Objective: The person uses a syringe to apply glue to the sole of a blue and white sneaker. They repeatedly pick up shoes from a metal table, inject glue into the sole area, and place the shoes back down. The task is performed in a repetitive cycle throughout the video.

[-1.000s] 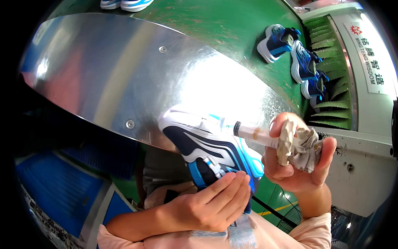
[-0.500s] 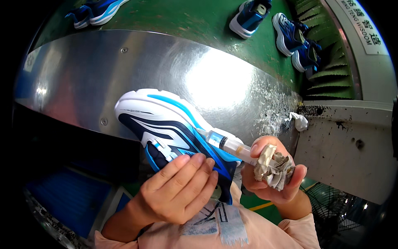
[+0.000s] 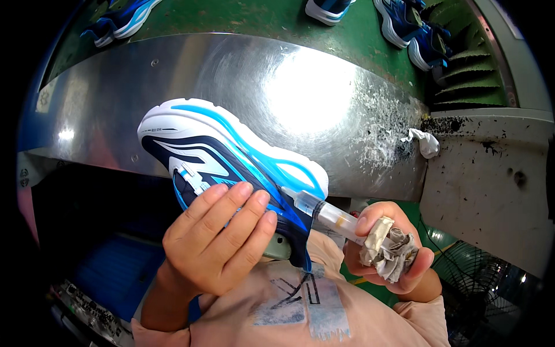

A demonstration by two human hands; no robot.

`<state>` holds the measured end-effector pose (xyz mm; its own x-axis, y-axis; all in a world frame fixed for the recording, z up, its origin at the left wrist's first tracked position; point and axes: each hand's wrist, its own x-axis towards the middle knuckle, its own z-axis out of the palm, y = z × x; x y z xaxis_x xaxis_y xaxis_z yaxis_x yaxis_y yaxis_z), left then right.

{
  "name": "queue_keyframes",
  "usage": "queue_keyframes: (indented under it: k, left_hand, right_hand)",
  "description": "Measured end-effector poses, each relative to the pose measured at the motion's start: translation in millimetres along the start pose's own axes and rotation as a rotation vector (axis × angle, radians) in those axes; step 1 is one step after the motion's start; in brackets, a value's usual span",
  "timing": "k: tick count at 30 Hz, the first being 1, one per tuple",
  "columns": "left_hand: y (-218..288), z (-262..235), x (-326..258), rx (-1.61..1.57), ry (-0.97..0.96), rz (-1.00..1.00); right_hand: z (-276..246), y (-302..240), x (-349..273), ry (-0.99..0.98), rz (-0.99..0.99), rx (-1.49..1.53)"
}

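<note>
A navy, white and bright-blue running shoe (image 3: 231,147) is held on its side, its white sole toward the metal ledge. My left hand (image 3: 217,237) is closed on the shoe's upper, fingers over its laced side. A clear syringe (image 3: 332,217) with a pale tip lies in my right hand (image 3: 384,248), which is closed round its plunger end. Its tip is at the shoe's side near the heel, by the seam between upper and sole; whether it touches, I cannot tell. Crumpled, dirty whitish wrapping (image 3: 390,248) covers the plunger end.
Beyond the shoe runs a shiny metal ledge (image 3: 133,92) with white residue at its right. A green belt (image 3: 243,17) carries more blue shoes (image 3: 399,23). A crumpled white scrap (image 3: 425,143) lies by a stained grey panel (image 3: 485,173). A black fan (image 3: 474,283) stands lower right.
The shoe and left hand have shifted left and up in view. The syringe tip has moved along the shoe's side toward its heel. Shoes on the belt sit higher in the picture.
</note>
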<state>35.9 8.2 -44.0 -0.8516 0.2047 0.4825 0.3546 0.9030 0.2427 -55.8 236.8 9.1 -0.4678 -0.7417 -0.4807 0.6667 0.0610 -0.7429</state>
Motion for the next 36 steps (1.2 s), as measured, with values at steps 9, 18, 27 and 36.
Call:
queue_keyframes:
  k: [9, 18, 27, 36]
  left_hand:
    - [-2, -6, 16, 0.015, -0.062, 0.039]
    - [-3, -10, 41, 0.009, -0.186, 0.033]
    - [-4, -11, 73, 0.035, -0.356, 0.082]
    - [-25, 6, 131, 0.034, -0.550, 0.366]
  right_hand:
    - [-36, 27, -5, -0.107, -0.166, 0.215]
    - [-69, 53, 3, -0.144, -0.264, 0.432]
    - [-79, 56, -5, -0.141, -0.150, 0.467]
    - [-61, 68, 5, 0.057, -0.358, 0.510]
